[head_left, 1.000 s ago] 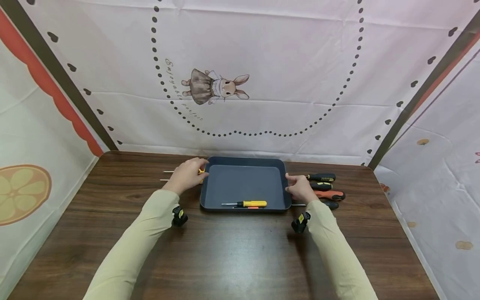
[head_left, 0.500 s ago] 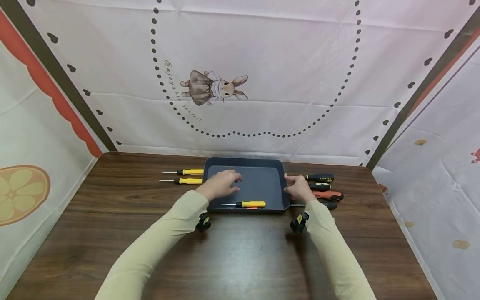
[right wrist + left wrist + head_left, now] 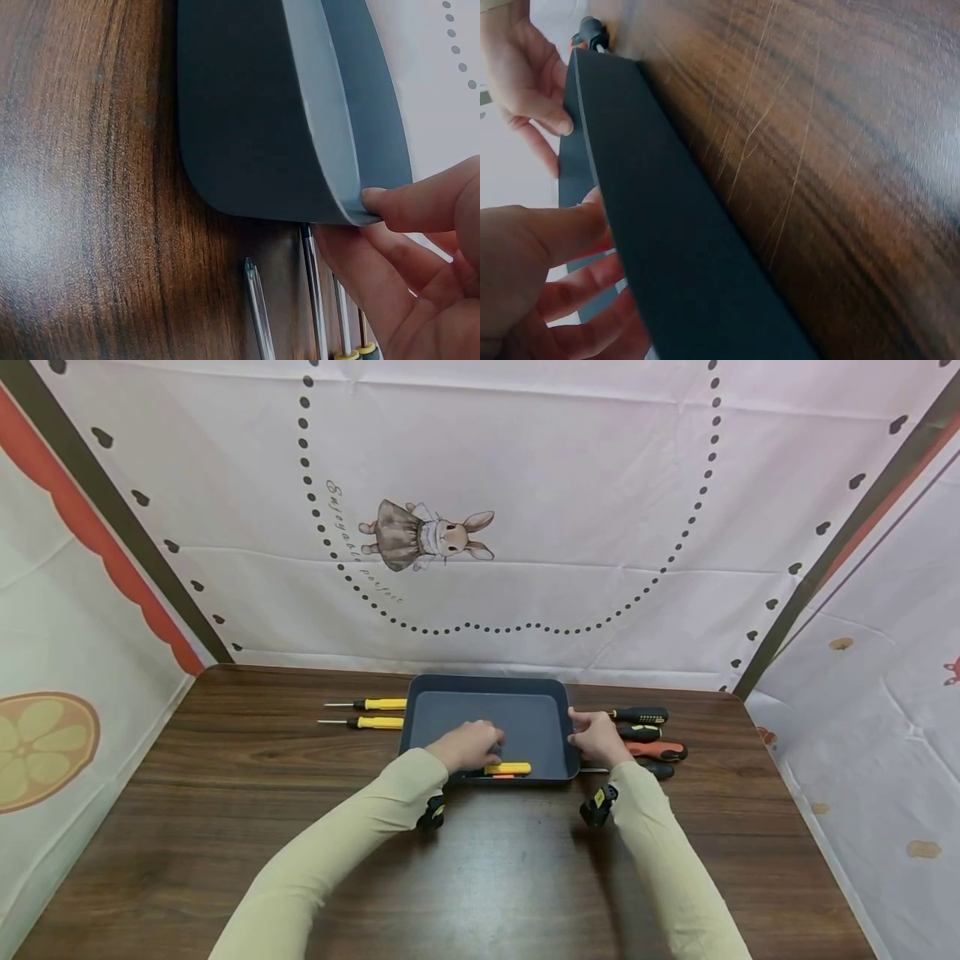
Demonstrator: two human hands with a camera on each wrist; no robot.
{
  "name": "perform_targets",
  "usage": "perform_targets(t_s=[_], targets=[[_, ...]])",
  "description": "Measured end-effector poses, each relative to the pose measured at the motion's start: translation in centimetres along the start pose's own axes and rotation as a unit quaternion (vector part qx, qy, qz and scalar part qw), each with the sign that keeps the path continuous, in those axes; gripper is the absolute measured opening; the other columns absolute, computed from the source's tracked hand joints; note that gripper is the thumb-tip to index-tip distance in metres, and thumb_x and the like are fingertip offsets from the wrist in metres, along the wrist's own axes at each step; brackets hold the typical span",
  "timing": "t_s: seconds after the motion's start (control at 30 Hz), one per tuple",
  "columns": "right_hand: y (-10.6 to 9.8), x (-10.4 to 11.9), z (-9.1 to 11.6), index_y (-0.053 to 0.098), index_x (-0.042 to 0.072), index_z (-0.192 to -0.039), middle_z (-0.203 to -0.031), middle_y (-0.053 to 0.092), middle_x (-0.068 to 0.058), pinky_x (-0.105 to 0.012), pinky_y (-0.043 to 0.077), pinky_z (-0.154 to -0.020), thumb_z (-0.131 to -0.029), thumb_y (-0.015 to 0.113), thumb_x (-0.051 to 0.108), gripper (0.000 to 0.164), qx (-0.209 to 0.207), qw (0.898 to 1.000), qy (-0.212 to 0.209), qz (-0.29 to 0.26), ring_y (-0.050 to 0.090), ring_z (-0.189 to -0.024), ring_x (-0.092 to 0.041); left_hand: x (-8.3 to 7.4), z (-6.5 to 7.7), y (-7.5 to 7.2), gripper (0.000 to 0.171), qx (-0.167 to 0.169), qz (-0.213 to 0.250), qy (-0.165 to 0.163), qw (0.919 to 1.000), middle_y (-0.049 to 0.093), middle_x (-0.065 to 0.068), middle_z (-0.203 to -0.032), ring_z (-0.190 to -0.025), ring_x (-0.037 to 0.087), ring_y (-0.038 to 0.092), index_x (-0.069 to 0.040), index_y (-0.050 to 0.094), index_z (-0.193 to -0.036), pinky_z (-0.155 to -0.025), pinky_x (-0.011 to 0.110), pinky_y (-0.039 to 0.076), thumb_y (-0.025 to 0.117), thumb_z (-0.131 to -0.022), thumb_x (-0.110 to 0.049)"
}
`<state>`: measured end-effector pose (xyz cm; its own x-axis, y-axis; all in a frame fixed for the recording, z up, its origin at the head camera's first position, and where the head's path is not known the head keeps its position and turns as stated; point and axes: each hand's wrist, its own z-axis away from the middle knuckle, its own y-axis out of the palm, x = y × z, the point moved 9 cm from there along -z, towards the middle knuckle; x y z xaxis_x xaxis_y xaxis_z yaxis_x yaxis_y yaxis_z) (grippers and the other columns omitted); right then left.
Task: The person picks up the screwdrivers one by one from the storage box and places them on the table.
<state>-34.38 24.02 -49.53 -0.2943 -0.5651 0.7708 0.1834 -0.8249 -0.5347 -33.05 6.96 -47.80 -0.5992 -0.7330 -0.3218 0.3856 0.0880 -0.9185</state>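
Observation:
A dark grey rectangular tray (image 3: 491,683) stands at the table's back. My right hand (image 3: 597,737) pinches its right rim, thumb inside and fingers outside, as the right wrist view (image 3: 427,247) shows. Inside, along the front wall, lies a screwdriver with a yellow handle (image 3: 507,768); a bit of orange shows beside it. My left hand (image 3: 468,746) reaches down into the tray over the shaft end of that screwdriver. In the left wrist view its thumb and fingers (image 3: 581,289) bend behind the front wall, which hides the fingertips, so I cannot tell whether they grip the screwdriver.
Two yellow-handled screwdrivers (image 3: 381,722) lie left of the tray, their handle ends against it. Right of it are several screwdrivers with black handles (image 3: 641,715) and one with an orange handle (image 3: 657,751). A patterned cloth (image 3: 600,527) hangs behind the wooden table (image 3: 487,877).
My left hand has moved right from the yellow screwdrivers beside the tray, across it and down to the screwdriver inside. The right hand keeps its hold on the rim.

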Motion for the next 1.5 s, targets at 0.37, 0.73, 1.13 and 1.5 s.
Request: perform_targets(t_s=[0.37, 0.73, 1.13, 1.5], targets=[[0.0, 0.0, -0.1, 0.038, 0.009, -0.137, -0.114, 0.055, -0.024, -0.032, 0.052, -0.064, -0.086, 0.055, -0.002, 0.055, -0.002, 1.000, -0.003, -0.004, 0.058, -0.097, -0.031, -0.1, -0.4, 1.7, 0.017, 0.031, -0.008, -0.015, 0.9994, 0.062, 0.004, -0.092, -0.083, 0.017, 0.058, -0.008, 0.065, -0.100, -0.070, 0.029, 0.050, 0.065, -0.084, -0.013], [-0.1, -0.1, -0.1, 0.039, 0.010, -0.137, -0.114, 0.055, -0.024, -0.032, 0.053, -0.064, -0.085, 0.056, -0.002, 0.055, -0.010, 1.000, 0.004, -0.001, 0.059, -0.094, -0.028, -0.3, -0.6, 1.8, 0.013, 0.032, 0.020, -0.008, 0.9993, 0.062, 0.002, -0.087, -0.078, 0.015, 0.057, -0.009, 0.067, -0.095, -0.069, 0.029, 0.050, 0.064, -0.083, -0.006], [0.0, 0.0, 0.0, 0.040, 0.011, -0.136, -0.113, 0.056, -0.023, -0.034, 0.053, -0.065, -0.085, 0.056, -0.001, 0.055, -0.010, 1.000, 0.002, 0.006, 0.057, -0.098, -0.031, 0.0, -0.1, 0.6, 0.012, 0.015, 0.026, -0.007, 0.9995, 0.063, 0.003, -0.088, -0.077, 0.015, 0.057, -0.009, 0.066, -0.095, -0.069, 0.029, 0.050, 0.060, -0.086, -0.005], [0.1, 0.0, 0.1, 0.038, 0.011, -0.137, -0.115, 0.055, -0.023, -0.034, 0.053, -0.066, -0.086, 0.055, 0.000, 0.055, -0.006, 1.000, 0.000, 0.009, 0.056, -0.101, -0.032, 1.3, 1.1, -2.5, 0.013, -0.042, 0.035, 0.019, 0.9983, 0.064, 0.002, -0.089, -0.074, 0.013, 0.055, -0.010, 0.069, -0.095, -0.068, 0.028, 0.049, 0.060, -0.086, -0.006]])
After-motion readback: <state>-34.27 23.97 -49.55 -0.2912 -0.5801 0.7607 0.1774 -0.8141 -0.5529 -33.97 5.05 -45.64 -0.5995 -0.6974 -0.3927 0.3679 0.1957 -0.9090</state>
